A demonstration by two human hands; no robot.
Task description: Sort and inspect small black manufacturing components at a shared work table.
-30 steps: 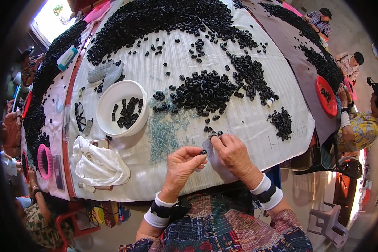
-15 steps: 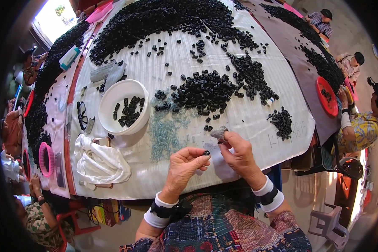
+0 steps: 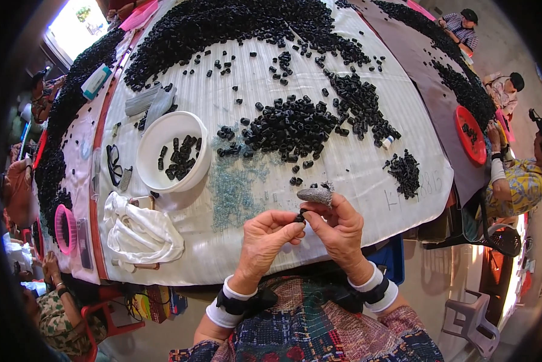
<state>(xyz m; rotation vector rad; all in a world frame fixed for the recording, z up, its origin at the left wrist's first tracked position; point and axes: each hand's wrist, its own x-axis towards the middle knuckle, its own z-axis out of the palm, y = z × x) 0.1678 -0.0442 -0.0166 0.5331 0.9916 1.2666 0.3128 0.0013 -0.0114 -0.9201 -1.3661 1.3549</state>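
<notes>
Over the near edge of the table, my left hand (image 3: 264, 238) pinches a small black plastic part (image 3: 300, 216) between thumb and fingertips. My right hand (image 3: 337, 232) meets it there, thumb and a finger closed on the same part; whether a second piece sits between them is hidden. A grey knitted cover (image 3: 316, 195) with a pointed end is on or against the right index finger. Just beyond lies a pile of short black plastic tubes (image 3: 292, 127). Slimmer black pieces (image 3: 403, 175) form a small heap to the right. The white bowl (image 3: 206, 154) at left holds several black parts.
A bunched white cloth (image 3: 141, 232), glasses (image 3: 114, 164) and grey cloth (image 3: 150, 104) lie at left. Clear bluish bits (image 3: 235, 196) are scattered before the pile. A white tube (image 3: 388, 142) lies at right. A large black mass of parts (image 3: 223, 24) covers the far side. Other people sit at neighbouring tables.
My right hand has moved left and in against my left hand, its thumb now at the black part. The grey cover has turned more sideways. The view has shifted slightly.
</notes>
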